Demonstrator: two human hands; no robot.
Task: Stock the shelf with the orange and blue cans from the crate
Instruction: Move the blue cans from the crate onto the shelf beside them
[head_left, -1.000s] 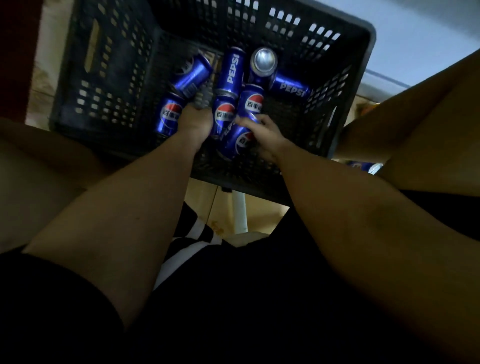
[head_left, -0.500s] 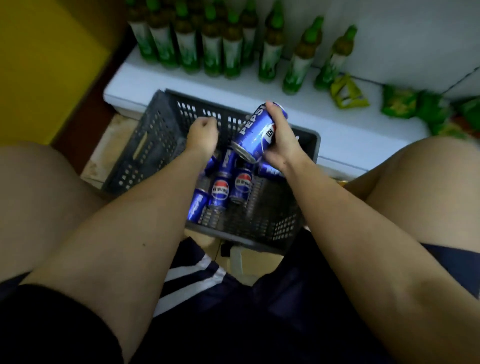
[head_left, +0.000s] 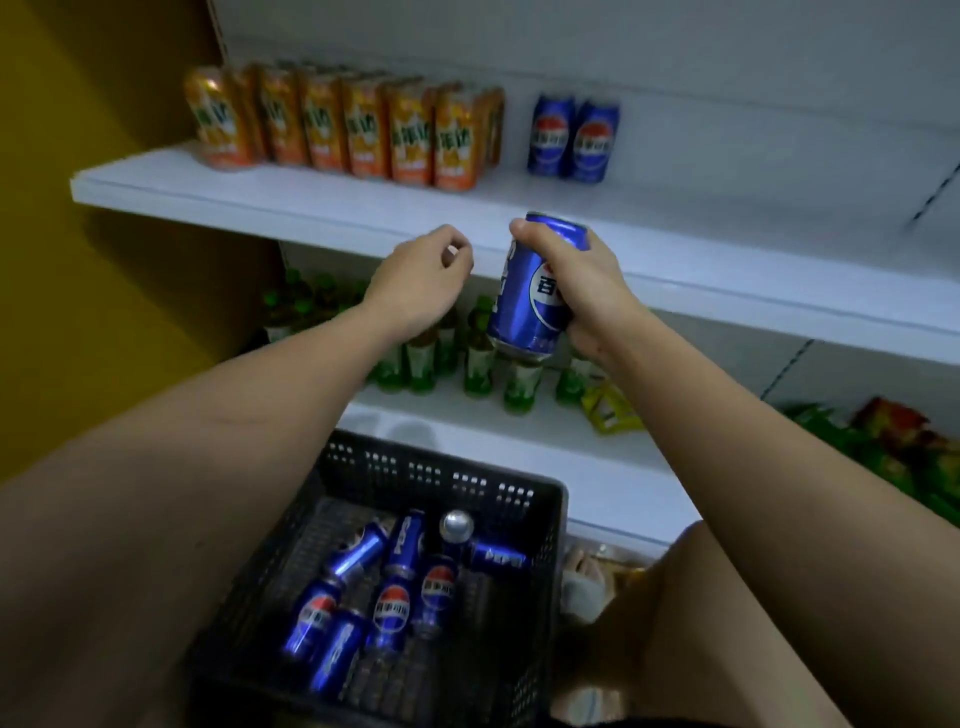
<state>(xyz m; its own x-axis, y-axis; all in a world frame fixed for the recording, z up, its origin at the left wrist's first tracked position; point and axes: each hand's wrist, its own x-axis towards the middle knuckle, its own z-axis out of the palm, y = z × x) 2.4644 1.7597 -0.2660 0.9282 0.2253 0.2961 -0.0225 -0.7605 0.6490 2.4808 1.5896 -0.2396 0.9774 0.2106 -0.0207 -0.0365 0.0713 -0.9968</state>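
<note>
I see the blue aluminium cola can gripped in my right hand, fingers wrapped round its side, tilted slightly and held in the air just in front of the front edge of the white upper shelf, below the two blue cans standing there. My left hand hangs beside it with fingers loosely curled on nothing, and bare shelf lies to the right of those two cans, while the row of orange cans fills the left. Below, the dark perforated plastic crate holds more blue cans lying loose, its far rim close to the lower white shelf with green bottles.
</note>
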